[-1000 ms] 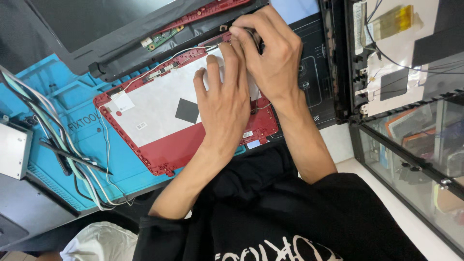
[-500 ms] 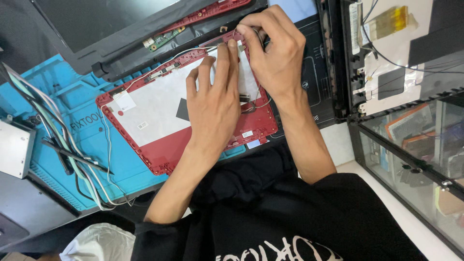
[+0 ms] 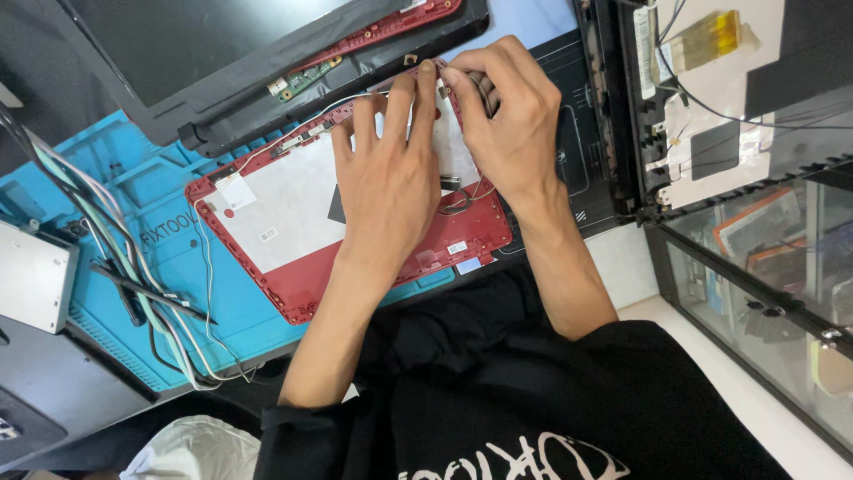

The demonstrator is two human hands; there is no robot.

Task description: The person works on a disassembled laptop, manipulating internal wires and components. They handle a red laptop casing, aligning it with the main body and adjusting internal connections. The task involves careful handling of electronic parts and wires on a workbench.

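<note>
Both hands have shifted only slightly over the past second: the left hand has slid a little toward the far edge of the red laptop lid, its fingers now stretched nearly to the rim, while the right hand stays curled at the same corner. The lid lies inner face up on the blue repair mat, unmoved, its pale inner panel partly covered by the left palm. The left fingers lie flat and slightly spread, pressing on the lid and holding nothing. The right fingers are bent tight together, pinching a small dark part at the lid's far corner; what exactly they grip cannot be made out. A thin white cable runs along the lid's far edge. Beyond it rests a black laptop chassis. Loose grey wires trail across the mat's left side beside a silver drive. To the right stand another opened laptop panel and a glass display case.
</note>
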